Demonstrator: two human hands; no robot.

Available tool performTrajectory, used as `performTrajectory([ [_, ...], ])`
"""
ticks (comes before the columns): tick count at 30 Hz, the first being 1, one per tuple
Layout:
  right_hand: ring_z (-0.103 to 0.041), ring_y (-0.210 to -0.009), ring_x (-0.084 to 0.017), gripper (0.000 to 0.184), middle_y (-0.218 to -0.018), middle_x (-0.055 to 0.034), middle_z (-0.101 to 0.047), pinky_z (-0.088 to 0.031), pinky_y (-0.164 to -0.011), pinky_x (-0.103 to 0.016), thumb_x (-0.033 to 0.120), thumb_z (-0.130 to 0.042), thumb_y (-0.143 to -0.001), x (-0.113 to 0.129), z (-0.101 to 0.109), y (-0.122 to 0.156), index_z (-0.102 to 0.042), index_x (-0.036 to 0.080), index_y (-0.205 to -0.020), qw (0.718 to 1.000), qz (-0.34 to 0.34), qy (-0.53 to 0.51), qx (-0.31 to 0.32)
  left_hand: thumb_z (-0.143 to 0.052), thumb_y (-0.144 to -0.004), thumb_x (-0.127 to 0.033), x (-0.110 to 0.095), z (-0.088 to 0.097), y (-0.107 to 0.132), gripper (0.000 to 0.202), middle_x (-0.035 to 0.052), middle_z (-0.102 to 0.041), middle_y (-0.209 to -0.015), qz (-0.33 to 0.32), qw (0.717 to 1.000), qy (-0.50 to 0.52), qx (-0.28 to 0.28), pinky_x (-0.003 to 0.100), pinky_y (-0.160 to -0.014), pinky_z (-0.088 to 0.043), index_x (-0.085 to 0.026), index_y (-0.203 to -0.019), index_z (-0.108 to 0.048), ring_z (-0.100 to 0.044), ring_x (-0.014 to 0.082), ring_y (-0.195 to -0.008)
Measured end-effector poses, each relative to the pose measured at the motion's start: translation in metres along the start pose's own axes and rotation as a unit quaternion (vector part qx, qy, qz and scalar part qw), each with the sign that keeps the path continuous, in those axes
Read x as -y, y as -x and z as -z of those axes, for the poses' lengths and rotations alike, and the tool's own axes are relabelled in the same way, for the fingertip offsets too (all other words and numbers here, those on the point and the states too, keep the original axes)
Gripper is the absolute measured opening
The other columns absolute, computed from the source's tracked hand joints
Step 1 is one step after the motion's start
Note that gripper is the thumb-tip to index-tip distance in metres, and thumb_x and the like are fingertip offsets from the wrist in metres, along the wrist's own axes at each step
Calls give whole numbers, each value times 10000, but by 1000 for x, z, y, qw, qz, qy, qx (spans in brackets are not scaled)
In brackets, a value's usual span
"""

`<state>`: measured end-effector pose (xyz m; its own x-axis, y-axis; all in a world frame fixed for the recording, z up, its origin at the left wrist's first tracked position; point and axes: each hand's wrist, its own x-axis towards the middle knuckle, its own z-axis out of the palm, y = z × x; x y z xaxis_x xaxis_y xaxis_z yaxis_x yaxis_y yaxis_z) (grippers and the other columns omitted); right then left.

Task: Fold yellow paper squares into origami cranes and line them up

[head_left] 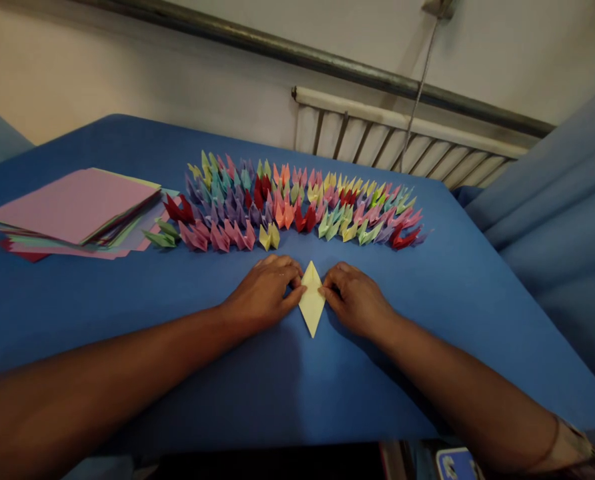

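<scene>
A pale yellow sheet of origami paper (312, 310), folded into a narrow diamond, lies near the middle of the blue table with one point toward me. My left hand (272, 288) pinches its left corner between thumb and curled fingers. At the opposite corner, my right hand (353, 295) grips the paper the same way, thumb on top. Beyond both hands stand several rows of folded paper cranes (305, 219) in pink, red, purple, yellow, green and blue. The undersides of the fingers are hidden.
To the left sits a loose stack of coloured paper sheets (77, 203), pink on top. A radiator (357, 137) and a metal pipe (277, 50) run along the wall behind the table (217, 400). Blue curtain (562, 220) hangs at the right edge.
</scene>
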<state>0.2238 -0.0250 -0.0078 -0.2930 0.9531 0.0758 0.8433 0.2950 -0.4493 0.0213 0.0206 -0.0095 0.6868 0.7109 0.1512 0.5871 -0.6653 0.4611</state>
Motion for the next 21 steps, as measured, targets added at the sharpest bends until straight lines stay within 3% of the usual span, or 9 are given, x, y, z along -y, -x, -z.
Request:
performTrajectory([
  [6, -553, -839, -178, 49, -888, -46, -613, -422, -754, -297, 212, -570, -903, 2, 0, 2, -594, 173, -883, 999, 6, 48, -5, -577, -858, -243, 0, 0, 1, 71, 58, -628, -985, -9, 1000, -3, -11, 400, -871, -441, -177, -857, -601, -559, 227, -952],
  [13, -555, -939, -240, 338, -1096, -109, -633, -435, -799, -369, 157, -462, -943, 12, 7, 15, -586, 174, -1257, 968, 119, 212, 66, -515, -927, -227, -1, 7, 8, 193, 47, -690, -1065, -73, 995, -61, 12, 399, -871, -441, -193, -978, -698, -598, 222, -963],
  [21, -556, -1009, -275, 413, -1247, -161, -585, -463, -823, -414, 115, -443, -923, 22, 20, 27, -537, 90, -1325, 953, 126, 252, 114, -443, -944, -192, 9, 12, 23, 281, 63, -675, -1198, -185, 969, -154, 47, 384, -878, -446, -185, -1108, -672, -598, 231, -1016],
])
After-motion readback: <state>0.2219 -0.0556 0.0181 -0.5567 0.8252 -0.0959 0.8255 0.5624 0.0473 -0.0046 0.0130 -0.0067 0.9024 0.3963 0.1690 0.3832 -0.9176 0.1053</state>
